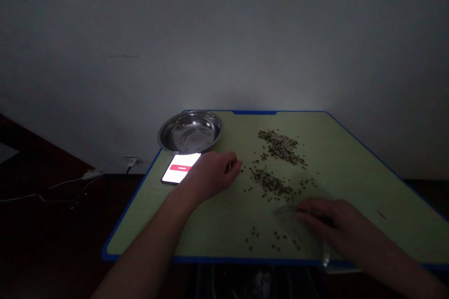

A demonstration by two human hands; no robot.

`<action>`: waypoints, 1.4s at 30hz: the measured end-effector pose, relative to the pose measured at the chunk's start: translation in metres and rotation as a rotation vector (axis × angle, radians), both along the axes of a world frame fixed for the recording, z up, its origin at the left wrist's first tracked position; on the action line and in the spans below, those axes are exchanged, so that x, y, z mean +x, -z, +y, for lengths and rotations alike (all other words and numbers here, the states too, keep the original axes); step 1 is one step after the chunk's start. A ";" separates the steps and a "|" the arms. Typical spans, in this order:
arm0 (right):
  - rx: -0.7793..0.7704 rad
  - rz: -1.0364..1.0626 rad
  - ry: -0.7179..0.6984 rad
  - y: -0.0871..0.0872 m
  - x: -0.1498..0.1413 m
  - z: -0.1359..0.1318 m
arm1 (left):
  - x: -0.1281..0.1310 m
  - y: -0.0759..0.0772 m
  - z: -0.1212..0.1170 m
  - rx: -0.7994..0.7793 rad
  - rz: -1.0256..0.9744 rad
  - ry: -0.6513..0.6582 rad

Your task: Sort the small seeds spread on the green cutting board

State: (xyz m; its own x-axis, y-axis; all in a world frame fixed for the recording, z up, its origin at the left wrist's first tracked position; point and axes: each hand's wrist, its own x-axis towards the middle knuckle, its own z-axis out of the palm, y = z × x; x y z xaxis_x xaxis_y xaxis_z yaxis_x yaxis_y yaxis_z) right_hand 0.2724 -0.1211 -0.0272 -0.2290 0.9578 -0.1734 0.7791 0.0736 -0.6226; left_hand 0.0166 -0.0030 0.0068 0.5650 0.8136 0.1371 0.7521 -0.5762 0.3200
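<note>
My left hand is closed, thumb against fingers, just left of the scattered dark grains. Whatever it holds, if anything, is too small to make out. At the near right, my right hand pinches the edge of a thin see-through plastic piece. That piece reaches down to the table's front edge; its exact kind is unclear. Small dark grains, like seeds or small beans, lie in a far pile and a nearer pile. A few loose grains are spread near the front edge.
A shiny metal basin stands at the back left corner. A phone with a lit screen lies in front of it, partly behind my left forearm. The pale green table has a blue rim. A plug and cables are by the wall.
</note>
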 end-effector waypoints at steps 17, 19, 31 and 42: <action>0.066 -0.014 -0.480 -0.022 -0.063 0.042 | -0.002 0.003 0.000 0.022 -0.012 -0.002; 0.066 0.001 -0.541 -0.024 -0.064 0.043 | -0.002 0.002 -0.001 0.018 -0.021 0.002; 0.055 0.042 -0.535 -0.037 -0.060 0.039 | -0.001 -0.001 -0.001 0.002 0.000 -0.002; -0.047 0.021 -0.201 -0.017 -0.018 0.009 | 0.000 -0.001 0.000 -0.006 0.005 0.022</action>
